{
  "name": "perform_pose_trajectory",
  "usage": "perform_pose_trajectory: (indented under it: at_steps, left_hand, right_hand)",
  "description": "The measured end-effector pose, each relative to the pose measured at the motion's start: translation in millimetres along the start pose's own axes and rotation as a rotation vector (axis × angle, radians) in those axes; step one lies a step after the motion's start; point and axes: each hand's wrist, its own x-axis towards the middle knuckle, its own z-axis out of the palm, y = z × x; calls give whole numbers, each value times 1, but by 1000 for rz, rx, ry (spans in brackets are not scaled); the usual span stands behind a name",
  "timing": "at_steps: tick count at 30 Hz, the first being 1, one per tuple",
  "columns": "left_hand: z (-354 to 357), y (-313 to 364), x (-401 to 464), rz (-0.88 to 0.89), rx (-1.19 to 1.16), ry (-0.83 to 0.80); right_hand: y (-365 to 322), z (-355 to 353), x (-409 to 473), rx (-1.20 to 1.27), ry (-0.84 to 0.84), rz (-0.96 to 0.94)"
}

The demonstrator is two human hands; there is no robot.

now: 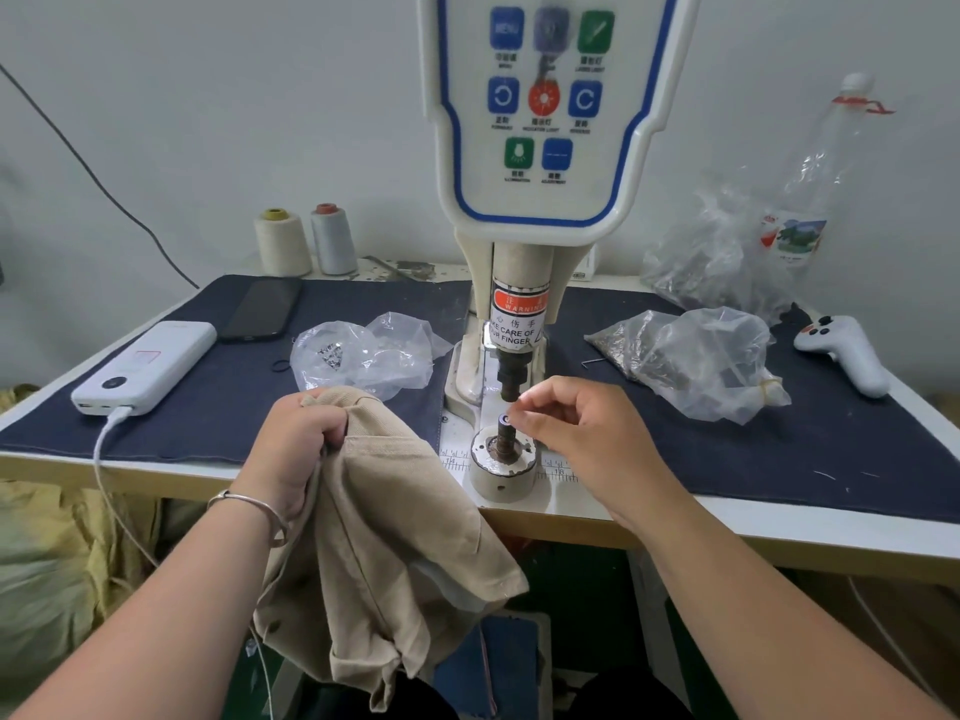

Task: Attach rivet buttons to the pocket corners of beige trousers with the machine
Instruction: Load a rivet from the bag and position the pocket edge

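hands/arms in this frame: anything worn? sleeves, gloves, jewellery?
No gloves or sleeves in view; both forearms are bare. The left hand has a thin silver bangle at the wrist. The right hand shows no ring, watch or band.

Beige trousers [384, 537], navy table cloth [727, 459], white power bank [145, 366].

The beige trousers [384, 537] are hanging bunched over the table [779, 517] edge, left of the machine [519, 304]. A small rivet button [503, 420] is sitting on the machine's lower post [505, 443], directly beneath the upper punch [511, 379].
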Motion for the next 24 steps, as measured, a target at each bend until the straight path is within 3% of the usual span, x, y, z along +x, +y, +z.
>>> perform_pose_trajectory:
  at_steps: [24]
  left_hand:
    - [1, 1, -2, 6, -54, -5]
  right_hand:
    - [-7, -2, 11, -170, -39, -97]
